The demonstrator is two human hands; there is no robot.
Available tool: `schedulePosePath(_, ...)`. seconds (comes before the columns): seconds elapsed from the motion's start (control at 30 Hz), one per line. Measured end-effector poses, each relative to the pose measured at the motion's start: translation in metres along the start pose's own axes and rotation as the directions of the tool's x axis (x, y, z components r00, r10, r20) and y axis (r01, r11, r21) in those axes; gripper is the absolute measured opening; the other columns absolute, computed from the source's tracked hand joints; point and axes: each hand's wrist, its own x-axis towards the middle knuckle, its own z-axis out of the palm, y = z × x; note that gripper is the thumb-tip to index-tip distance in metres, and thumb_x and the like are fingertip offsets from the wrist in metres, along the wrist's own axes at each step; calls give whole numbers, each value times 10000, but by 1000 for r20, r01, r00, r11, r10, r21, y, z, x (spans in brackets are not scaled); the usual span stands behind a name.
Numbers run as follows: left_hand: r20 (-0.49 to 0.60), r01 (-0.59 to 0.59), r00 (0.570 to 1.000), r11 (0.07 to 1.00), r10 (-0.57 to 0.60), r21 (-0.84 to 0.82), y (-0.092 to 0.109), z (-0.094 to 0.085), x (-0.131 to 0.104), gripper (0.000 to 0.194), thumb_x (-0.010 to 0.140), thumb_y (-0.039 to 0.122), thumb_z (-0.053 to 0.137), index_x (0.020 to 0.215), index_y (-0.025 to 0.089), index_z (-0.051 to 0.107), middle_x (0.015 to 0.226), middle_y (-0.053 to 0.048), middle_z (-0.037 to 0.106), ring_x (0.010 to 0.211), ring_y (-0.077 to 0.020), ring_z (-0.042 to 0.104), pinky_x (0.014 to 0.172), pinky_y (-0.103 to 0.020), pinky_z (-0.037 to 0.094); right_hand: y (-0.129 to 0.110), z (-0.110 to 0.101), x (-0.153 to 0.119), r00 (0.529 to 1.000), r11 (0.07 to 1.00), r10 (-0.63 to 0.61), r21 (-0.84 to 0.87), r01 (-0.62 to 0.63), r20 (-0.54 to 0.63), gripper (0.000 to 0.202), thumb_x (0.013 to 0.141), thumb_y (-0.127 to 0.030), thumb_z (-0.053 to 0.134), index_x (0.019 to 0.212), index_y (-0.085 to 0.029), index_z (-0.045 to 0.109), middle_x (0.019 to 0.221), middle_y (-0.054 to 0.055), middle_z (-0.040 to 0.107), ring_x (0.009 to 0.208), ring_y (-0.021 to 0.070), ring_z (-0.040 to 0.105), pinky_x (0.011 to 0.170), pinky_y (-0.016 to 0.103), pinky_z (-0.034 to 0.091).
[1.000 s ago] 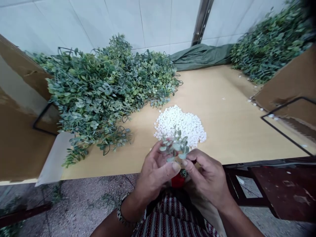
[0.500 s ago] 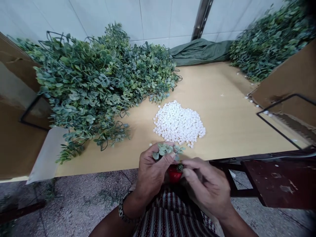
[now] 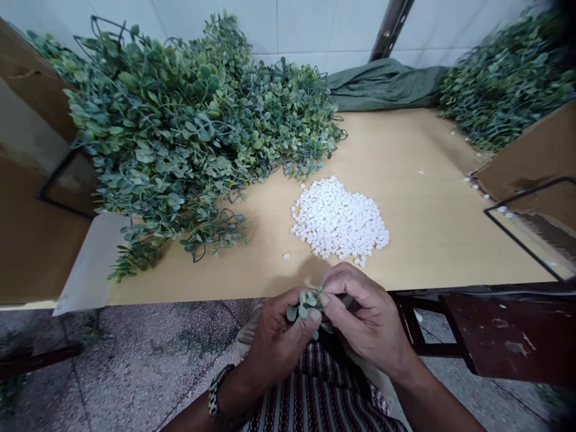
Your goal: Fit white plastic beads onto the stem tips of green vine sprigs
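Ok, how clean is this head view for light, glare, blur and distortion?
Head view: white plastic pieces glare at the pile's middle, single ones merging; a soft shadow falls on the tan tabletop by the bare hands; the upper right corner goes dark; the green leafy pile at right looks smeared; wide-angle stretch shows toward the edges.

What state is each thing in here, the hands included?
Small leafy sprig: held between both hands.
Left hand: closed on the sprig.
Right hand: thumb and forefinger pinched at the sprig.
White pieces: loosely heaped, a few strays apart.
Large greenery pile: tangled, heaped up.
Green cloth: crumpled along the wall.
Right-hand cardboard: torn along its lower edge.
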Motion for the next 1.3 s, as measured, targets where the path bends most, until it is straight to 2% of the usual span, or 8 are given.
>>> schedulePosePath(0.1, -108, 43, 992, 988, -59, -149, -10, -9, -3, 269, 771, 436, 727, 740, 169, 732, 627, -16, 607, 584, -128, 494, 573, -236, 419, 4, 3, 12, 992, 1000, 4, -8, -3, 123, 145, 908, -167, 550, 769, -191, 579, 703, -2, 579, 656, 127, 552, 597, 256, 446)
schedulePosePath(0.2, -211, 87, 965, 952, -153, -292, -5, -15, -3, 280, 708, 426, 782, 716, 149, 741, 565, -19, 614, 507, -107, 485, 496, -217, 398, 13, 9, 33, 979, 971, -129, -178, 157, 157, 101, 929, -178, 524, 868, -178, 604, 756, 31, 626, 709, 160, 573, 651, 294, 449)
schedulePosePath(0.4, -299, 133, 915, 901, -272, -413, 16, -27, 1, 282, 610, 369, 854, 719, 138, 734, 543, -16, 636, 470, -89, 517, 444, -177, 384, 31, 24, 66, 798, 558, -355, -575, 599, 487, 256, 909, -47, 457, 761, -143, 643, 695, 72, 591, 682, 206, 464, 631, 347, 324)
schedulePosePath(0.53, -309, 106, 919, 910, -243, -400, 13, -31, 4, 299, 626, 379, 838, 753, 140, 712, 507, -2, 616, 427, -80, 480, 409, -170, 357, 34, 28, 67, 778, 502, -304, -602, 621, 549, 257, 923, -59, 465, 751, -148, 633, 705, 65, 576, 697, 203, 441, 654, 338, 312)
schedulePosePath(0.73, -293, 99, 935, 940, -200, -325, 14, -26, 5, 292, 704, 370, 774, 865, 142, 686, 489, 3, 611, 400, -81, 463, 394, -166, 331, 35, 22, 59, 875, 735, -290, -496, 463, 387, 213, 937, -89, 434, 797, -159, 578, 743, 74, 579, 726, 201, 486, 679, 331, 385)
schedulePosePath(0.9, -257, 80, 955, 964, -147, -253, 16, -16, 5, 264, 688, 388, 782, 756, 148, 697, 549, -12, 637, 419, -83, 462, 403, -190, 354, 23, 10, 42, 991, 997, -29, -74, 39, 131, 117, 943, -228, 504, 843, -201, 558, 742, 9, 564, 687, 147, 528, 625, 270, 419)
schedulePosePath(1.07, -133, -32, 991, 994, 17, -106, 19, 4, 10, 179, 755, 344, 731, 730, 167, 734, 644, -27, 667, 504, -101, 497, 484, -217, 413, 23, 5, 19, 953, 861, 300, 418, -289, 42, 262, 859, -433, 647, 771, -197, 572, 681, -11, 541, 608, 127, 490, 545, 244, 404)
schedulePosePath(1.3, 11, -62, 998, 998, 62, -6, 23, 30, 22, 118, 748, 227, 686, 656, 158, 714, 596, -14, 624, 527, -111, 501, 513, -224, 402, 20, -5, 4, 910, 661, 414, 688, -300, -1, 300, 763, -413, 741, 698, -203, 536, 619, -33, 492, 506, 103, 451, 462, 221, 410)
